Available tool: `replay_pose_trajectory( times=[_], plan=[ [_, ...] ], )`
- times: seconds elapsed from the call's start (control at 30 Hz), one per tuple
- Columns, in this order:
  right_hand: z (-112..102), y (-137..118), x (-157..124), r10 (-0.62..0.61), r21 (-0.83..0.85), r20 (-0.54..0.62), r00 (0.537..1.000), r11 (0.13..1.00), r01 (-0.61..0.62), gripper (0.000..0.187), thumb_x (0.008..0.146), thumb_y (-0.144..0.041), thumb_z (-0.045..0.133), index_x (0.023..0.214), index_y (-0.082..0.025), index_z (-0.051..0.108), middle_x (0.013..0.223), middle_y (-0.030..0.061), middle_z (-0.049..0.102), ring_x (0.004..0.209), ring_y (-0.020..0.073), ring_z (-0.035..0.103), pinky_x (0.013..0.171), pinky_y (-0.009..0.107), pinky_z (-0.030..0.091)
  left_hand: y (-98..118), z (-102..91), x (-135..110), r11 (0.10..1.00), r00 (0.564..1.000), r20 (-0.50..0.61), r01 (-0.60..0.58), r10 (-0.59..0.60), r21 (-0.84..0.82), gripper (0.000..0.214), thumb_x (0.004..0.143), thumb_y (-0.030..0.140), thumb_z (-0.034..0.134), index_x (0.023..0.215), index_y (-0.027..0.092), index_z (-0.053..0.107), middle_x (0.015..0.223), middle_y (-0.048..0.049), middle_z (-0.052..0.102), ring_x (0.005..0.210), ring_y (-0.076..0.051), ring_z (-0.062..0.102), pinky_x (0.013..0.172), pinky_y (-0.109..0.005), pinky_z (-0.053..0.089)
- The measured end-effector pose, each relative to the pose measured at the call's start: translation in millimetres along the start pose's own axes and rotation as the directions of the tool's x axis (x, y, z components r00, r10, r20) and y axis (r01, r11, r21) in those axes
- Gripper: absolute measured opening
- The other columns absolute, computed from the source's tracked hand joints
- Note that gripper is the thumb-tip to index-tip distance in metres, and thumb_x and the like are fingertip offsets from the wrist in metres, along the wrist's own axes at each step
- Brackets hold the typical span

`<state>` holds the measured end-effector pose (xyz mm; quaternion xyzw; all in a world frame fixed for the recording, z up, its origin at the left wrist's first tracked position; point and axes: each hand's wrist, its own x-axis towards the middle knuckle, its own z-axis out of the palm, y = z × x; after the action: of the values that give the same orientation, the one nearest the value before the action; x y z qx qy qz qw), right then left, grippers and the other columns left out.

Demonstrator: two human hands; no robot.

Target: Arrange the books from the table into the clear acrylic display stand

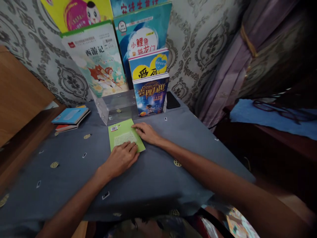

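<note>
Resting palm down, the left hand [123,157] lies over the near part of a thin green book [125,127], its fingers extended, close together and grasping nothing. The right hand [146,132] meets the book's right edge with its fingers bent; whether the thumb and fingertips pinch the cover or merely touch it, I cannot tell. The book lies flat on a grey patterned tablecloth [158,178], slightly turned, back cover up, with a white barcode label [114,128] at its far left corner and a block of small print partly under the left fingers. Just beyond it stands a clear acrylic book stand [102,110]. On the stand's left, a book titled 西游记 [96,56] leans back in front of a yellow book [55,13]; on its right, the dark blue 查理九世 book [151,96] stands nearest, with a blue-and-yellow book [137,66] behind it and the teal 小鲤鱼跳龙门 book [158,24] farther back. Right of the stand lies a black phone [172,100]. At the far left of the table sits a small stack of books [70,115], a blue cover uppermost. To the far right hangs a tied mauve curtain [221,82], and beyond the table's right edge eyeglasses [266,105] rest on a blue cloth [244,112].
</note>
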<state>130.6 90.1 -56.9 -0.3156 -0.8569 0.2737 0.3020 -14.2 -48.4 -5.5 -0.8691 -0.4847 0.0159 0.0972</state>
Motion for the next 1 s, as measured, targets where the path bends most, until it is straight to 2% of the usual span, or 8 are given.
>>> replay_pose_trajectory(
  times=[0.23, 0.43, 0.57, 0.67, 0.83, 1.0],
  plan=[
    [-12.4, -9.4, -38.3, 0.021, 0.269, -0.038, 0.999, 0.963, -0.010, 0.029, 0.094, -0.018, 0.048, 0.113, -0.019, 0.070, 0.095, 0.0040, 0.078, 0.098, 0.0191, 0.069, 0.094, 0.037, 0.049, -2.0, -4.3, -0.4, 0.997, 0.999, 0.014, 0.050, -0.049, -0.055, 0.031, 0.102, 0.028, 0.036, 0.102, 0.017, 0.065, 0.104, -0.0115, 0.072, 0.096, -0.023, 0.069, 0.082, -0.037, 0.057],
    [-21.6, -20.0, -57.3, 0.018, 0.371, -0.041, 0.999, 0.929, -0.002, 0.029, 0.095, -0.021, 0.048, 0.113, -0.018, 0.070, 0.093, 0.0049, 0.078, 0.091, 0.0183, 0.071, 0.090, 0.036, 0.052, -2.4, -7.5, 0.1, 0.998, 0.999, 0.031, 0.041, -0.040, -0.044, 0.029, 0.102, 0.028, 0.039, 0.104, 0.017, 0.066, 0.105, -0.0115, 0.072, 0.094, -0.023, 0.070, 0.078, -0.035, 0.057],
    [-22.7, -23.7, -61.6, 0.008, 0.327, -0.064, 0.998, 0.945, 0.014, 0.027, 0.095, -0.022, 0.049, 0.111, -0.019, 0.071, 0.092, 0.0044, 0.077, 0.093, 0.0192, 0.069, 0.090, 0.037, 0.052, -2.2, -5.2, -0.7, 0.999, 0.999, 0.011, 0.033, -0.032, -0.029, 0.030, 0.102, 0.028, 0.038, 0.104, 0.017, 0.066, 0.106, -0.0116, 0.071, 0.096, -0.023, 0.069, 0.080, -0.036, 0.057],
    [-23.8, -26.1, -67.1, -0.018, 0.270, -0.072, 0.997, 0.962, 0.036, 0.026, 0.094, -0.022, 0.050, 0.109, -0.019, 0.071, 0.091, 0.0052, 0.076, 0.089, 0.0187, 0.068, 0.084, 0.035, 0.053, -0.3, -1.3, -1.6, 1.000, 1.000, -0.009, 0.021, -0.021, -0.019, 0.029, 0.101, 0.028, 0.039, 0.103, 0.016, 0.065, 0.106, -0.0113, 0.071, 0.099, -0.023, 0.068, 0.081, -0.035, 0.057],
    [-27.2, -31.2, -79.5, -0.148, 0.072, -0.039, 0.988, 0.986, 0.150, 0.026, 0.095, -0.021, 0.048, 0.109, -0.018, 0.071, 0.090, 0.0075, 0.071, 0.087, 0.0194, 0.063, 0.079, 0.033, 0.050, 6.1, 6.6, -2.8, 1.000, 0.998, -0.056, 0.021, -0.020, 0.020, 0.027, 0.100, 0.028, 0.042, 0.107, 0.014, 0.064, 0.111, -0.0133, 0.069, 0.105, -0.024, 0.066, 0.083, -0.036, 0.058],
    [-27.0, -33.0, -82.7, -0.288, -0.125, 0.042, 0.957, 0.949, 0.291, 0.026, 0.094, -0.017, 0.046, 0.104, -0.017, 0.070, 0.084, 0.0080, 0.068, 0.081, 0.0208, 0.060, 0.078, 0.036, 0.045, 10.2, 15.2, -4.5, 0.998, 0.995, -0.086, 0.052, -0.054, -0.025, 0.030, 0.101, 0.028, 0.041, 0.113, 0.011, 0.062, 0.116, -0.0171, 0.068, 0.113, -0.028, 0.064, 0.089, -0.041, 0.057]
  ],
)
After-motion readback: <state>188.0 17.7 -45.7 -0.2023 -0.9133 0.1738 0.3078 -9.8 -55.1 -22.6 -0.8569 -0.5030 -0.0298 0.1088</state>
